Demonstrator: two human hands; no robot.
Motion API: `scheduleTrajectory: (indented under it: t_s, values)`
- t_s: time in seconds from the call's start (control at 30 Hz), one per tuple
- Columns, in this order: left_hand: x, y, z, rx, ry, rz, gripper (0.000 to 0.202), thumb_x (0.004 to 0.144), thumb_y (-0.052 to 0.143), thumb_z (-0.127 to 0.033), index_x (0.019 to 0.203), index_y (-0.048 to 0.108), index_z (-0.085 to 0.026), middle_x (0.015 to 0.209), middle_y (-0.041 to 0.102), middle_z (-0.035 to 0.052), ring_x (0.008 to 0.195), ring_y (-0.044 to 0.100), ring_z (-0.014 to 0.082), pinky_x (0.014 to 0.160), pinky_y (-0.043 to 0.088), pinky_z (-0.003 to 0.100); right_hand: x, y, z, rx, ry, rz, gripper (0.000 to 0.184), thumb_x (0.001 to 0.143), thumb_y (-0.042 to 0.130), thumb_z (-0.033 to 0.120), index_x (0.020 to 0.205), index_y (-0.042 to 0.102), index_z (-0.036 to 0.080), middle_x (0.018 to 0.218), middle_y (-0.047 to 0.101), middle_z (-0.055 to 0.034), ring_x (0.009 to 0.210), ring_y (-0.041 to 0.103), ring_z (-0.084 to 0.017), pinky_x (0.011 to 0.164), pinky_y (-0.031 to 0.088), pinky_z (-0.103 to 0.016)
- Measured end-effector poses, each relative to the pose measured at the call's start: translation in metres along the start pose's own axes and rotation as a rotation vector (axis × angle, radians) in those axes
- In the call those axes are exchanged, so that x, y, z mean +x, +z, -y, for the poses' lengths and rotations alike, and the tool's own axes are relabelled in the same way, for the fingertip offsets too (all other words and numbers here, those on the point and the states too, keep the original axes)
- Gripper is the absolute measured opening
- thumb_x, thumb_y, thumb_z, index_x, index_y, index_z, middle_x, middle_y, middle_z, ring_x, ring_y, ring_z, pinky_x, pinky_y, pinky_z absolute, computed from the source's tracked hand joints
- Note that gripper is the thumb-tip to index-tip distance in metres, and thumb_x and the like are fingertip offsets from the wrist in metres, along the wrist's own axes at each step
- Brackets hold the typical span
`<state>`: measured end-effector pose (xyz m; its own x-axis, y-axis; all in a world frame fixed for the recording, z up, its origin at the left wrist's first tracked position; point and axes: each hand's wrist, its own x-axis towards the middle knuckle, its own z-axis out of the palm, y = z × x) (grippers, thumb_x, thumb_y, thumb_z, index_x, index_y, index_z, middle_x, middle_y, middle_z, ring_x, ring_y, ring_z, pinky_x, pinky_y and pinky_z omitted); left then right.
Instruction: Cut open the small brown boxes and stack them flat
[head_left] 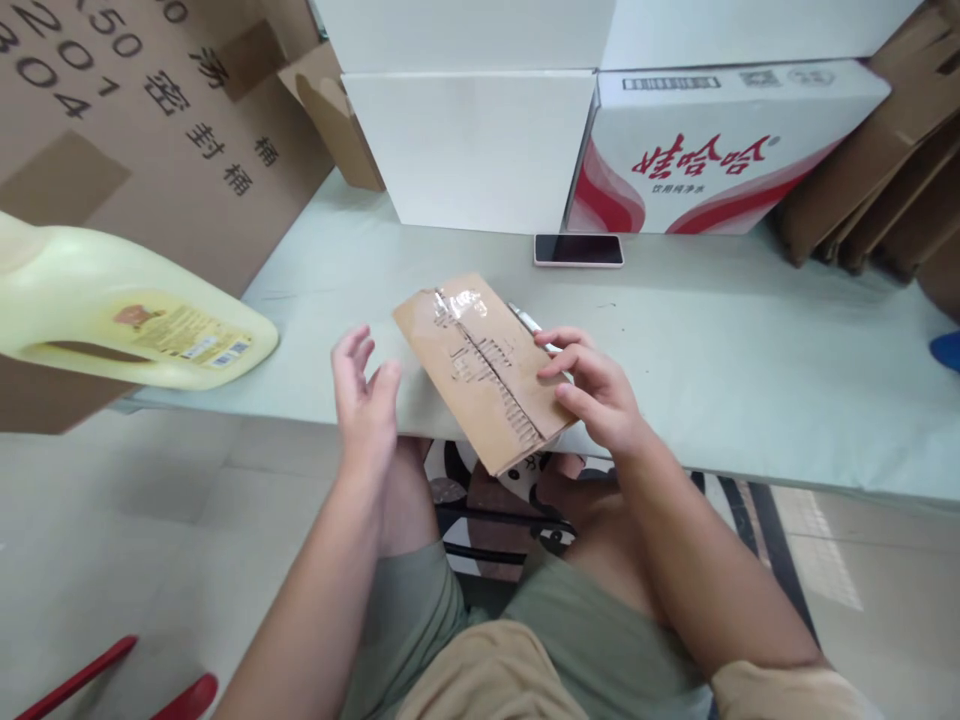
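A small flat brown cardboard parcel (480, 365), taped down its middle with clear tape, lies at the near edge of the pale table (750, 360), partly overhanging it. My right hand (596, 390) rests on the parcel's right side with its fingers curled against the edge. My left hand (364, 400) hovers just left of the parcel, fingers apart and holding nothing. A white pen or small knife (529, 322) lies on the table behind the parcel, close to my right fingers.
A phone (578, 249) lies in front of white boxes (480, 145) and a red-and-white carton (712, 150). A yellow plastic jug (112, 310) lies at the left. Brown cardboard boxes (150, 120) stand left and flattened cardboard (885, 170) right. My knees are under the table.
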<state>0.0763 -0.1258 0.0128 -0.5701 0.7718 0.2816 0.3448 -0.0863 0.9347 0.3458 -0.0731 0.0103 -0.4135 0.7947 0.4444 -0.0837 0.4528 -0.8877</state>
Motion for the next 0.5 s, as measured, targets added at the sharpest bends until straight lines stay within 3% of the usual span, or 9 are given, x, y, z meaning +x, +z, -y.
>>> scheduleTrajectory:
  t_s: [0.1,0.17,0.27,0.37,0.43,0.5]
  values:
    - [0.026,0.023,0.004,-0.07,0.105,0.163,0.071,0.077,0.072,-0.07,0.135,0.056,-0.032,0.152,0.053,0.0082,0.149,0.043,0.0341,0.123,0.036,0.052,0.001,0.0,0.001,0.013,0.076,-0.029,0.013,0.087,0.065,0.037,0.088,0.07,0.025,0.132,0.06,-0.0088,0.133,0.057,-0.03,0.118,0.042,-0.052]
    - [0.031,0.039,0.008,-0.12,0.151,0.253,0.067,0.078,0.071,-0.071,0.129,0.059,-0.029,0.146,0.055,0.0107,0.148,0.043,0.0349,0.124,0.034,0.051,0.002,-0.002,0.001,0.017,0.136,-0.062,0.012,0.082,0.061,0.032,0.084,0.07,0.025,0.132,0.06,-0.0082,0.133,0.055,-0.031,0.117,0.042,-0.052]
    - [0.024,0.055,0.015,-0.258,0.156,0.168,0.055,0.084,0.059,-0.074,0.113,0.059,-0.027,0.126,0.06,0.0108,0.13,0.056,0.0318,0.113,0.045,0.048,0.006,-0.008,-0.005,-0.067,0.192,-0.154,0.015,0.073,0.055,0.026,0.08,0.068,0.025,0.124,0.065,-0.0075,0.127,0.058,-0.031,0.113,0.044,-0.052]
    - [0.016,0.059,0.02,-0.327,0.145,0.066,0.046,0.088,0.053,-0.068,0.107,0.056,-0.027,0.115,0.06,0.0092,0.114,0.06,0.0286,0.101,0.051,0.044,0.012,-0.014,-0.02,-0.379,0.329,-0.252,0.02,0.08,0.051,0.033,0.084,0.068,0.023,0.108,0.07,-0.0103,0.11,0.063,-0.031,0.102,0.049,-0.051]
    - [0.014,0.059,0.02,-0.324,0.153,0.069,0.045,0.086,0.055,-0.066,0.106,0.056,-0.026,0.113,0.06,0.0087,0.111,0.059,0.0279,0.1,0.051,0.043,0.018,-0.014,-0.031,-0.636,0.495,-0.212,0.032,0.083,0.056,0.041,0.102,0.07,0.02,0.108,0.071,-0.0135,0.103,0.064,-0.032,0.096,0.051,-0.05]
    - [0.015,0.059,0.018,-0.324,0.163,0.082,0.046,0.086,0.056,-0.067,0.106,0.056,-0.026,0.112,0.059,0.0085,0.111,0.059,0.0279,0.1,0.05,0.042,0.024,-0.013,-0.039,-0.823,0.637,-0.086,0.047,0.081,0.064,0.041,0.122,0.067,0.017,0.113,0.071,-0.0166,0.104,0.064,-0.034,0.094,0.052,-0.049]
